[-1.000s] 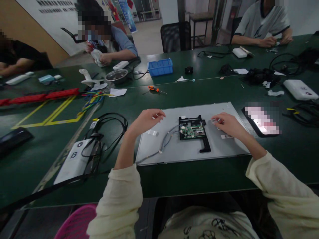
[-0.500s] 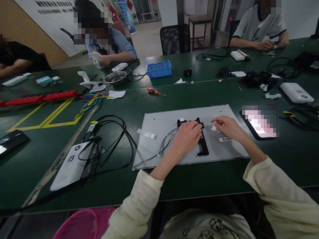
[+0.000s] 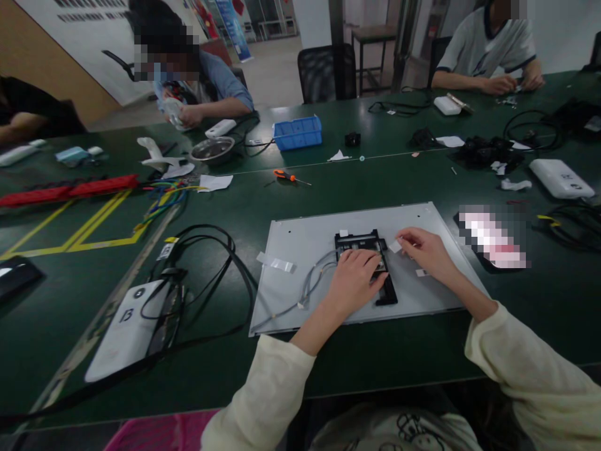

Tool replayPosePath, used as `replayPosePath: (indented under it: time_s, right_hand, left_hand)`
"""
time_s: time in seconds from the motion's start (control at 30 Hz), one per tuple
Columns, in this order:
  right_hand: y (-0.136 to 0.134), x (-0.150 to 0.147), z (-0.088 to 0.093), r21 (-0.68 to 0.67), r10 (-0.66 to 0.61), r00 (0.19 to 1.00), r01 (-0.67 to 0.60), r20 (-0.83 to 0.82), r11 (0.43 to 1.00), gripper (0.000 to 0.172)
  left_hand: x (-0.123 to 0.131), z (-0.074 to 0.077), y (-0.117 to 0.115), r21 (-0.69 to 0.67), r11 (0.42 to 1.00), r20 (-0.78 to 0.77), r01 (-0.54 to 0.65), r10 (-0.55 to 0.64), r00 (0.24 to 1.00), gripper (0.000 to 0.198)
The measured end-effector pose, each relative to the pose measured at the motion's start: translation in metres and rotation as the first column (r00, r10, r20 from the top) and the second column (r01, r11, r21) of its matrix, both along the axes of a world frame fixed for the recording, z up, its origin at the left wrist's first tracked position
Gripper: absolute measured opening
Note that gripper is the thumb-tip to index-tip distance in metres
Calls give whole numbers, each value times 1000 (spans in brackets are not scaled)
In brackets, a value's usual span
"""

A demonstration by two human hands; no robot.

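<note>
A flat light-grey panel (image 3: 300, 235) lies on the table, with a black plastic frame (image 3: 387, 291) on its middle. My left hand (image 3: 354, 275) rests over the frame, fingers stretched across it and thumb apart; it covers much of the frame's centre. Between thumb and fingertips, my right hand (image 3: 425, 250) pinches a small white piece like a label (image 3: 395, 245), just right of the frame. Grey cables (image 3: 307, 285) run from the frame's left side across the panel. Under my right wrist a printed label (image 3: 422, 272) shows in part. A clear strip (image 3: 277, 262) crosses the panel's left edge.
Right of the panel lies a phone (image 3: 493, 241). To the left are a white device marked 13 (image 3: 126, 326) and looped black cables (image 3: 230, 250). Farther back sit an orange screwdriver (image 3: 286, 176), a blue bin (image 3: 298, 133) and a metal bowl (image 3: 212, 150). Other people sit across the table.
My right hand has drawn slightly nearer, and the white piece now shows clearly at its fingertips beside the frame. My left hand stays over the frame, its thumb now visible. The view has shifted slightly.
</note>
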State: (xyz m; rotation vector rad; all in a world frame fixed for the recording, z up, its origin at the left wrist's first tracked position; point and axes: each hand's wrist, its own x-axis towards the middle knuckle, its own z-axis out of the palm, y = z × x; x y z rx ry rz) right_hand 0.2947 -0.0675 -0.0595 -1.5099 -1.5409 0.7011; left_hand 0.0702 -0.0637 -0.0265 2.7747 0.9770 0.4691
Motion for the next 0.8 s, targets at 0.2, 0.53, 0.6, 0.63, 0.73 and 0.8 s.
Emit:
replayPosePath:
  time_s: [0.2, 0.53, 0.6, 0.63, 0.73, 0.8]
  right_hand:
    - [-2, 1, -5, -39, -55, 996, 52, -73, 998, 21]
    - [-7, 0, -5, -49, -14, 1000, 13, -21, 999, 19]
    - [-7, 0, -5, -57, -20, 999, 18, -27, 998, 20]
    - [-8, 0, -5, -59, -26, 999, 24, -32, 998, 20]
    - [-8, 0, -4, -62, -42, 998, 39, -45, 997, 21]
    - [-8, -2, -4, -64, -34, 997, 30, -67, 997, 22]
  left_hand:
    - [-4, 0, -1, -26, 1000, -3, 12, -12, 1000, 31]
    - [-5, -4, 2, -51, 999, 27, 15, -13, 1000, 30]
    - [-4, -5, 3, -59, 998, 29, 12, -10, 1000, 30]
    - [-4, -6, 3, -63, 998, 30, 9, -8, 1000, 30]
    - [-3, -7, 3, -73, 997, 30, 0, 2, 1000, 30]
    - [-3, -6, 4, -74, 997, 30, -3, 6, 1000, 30]
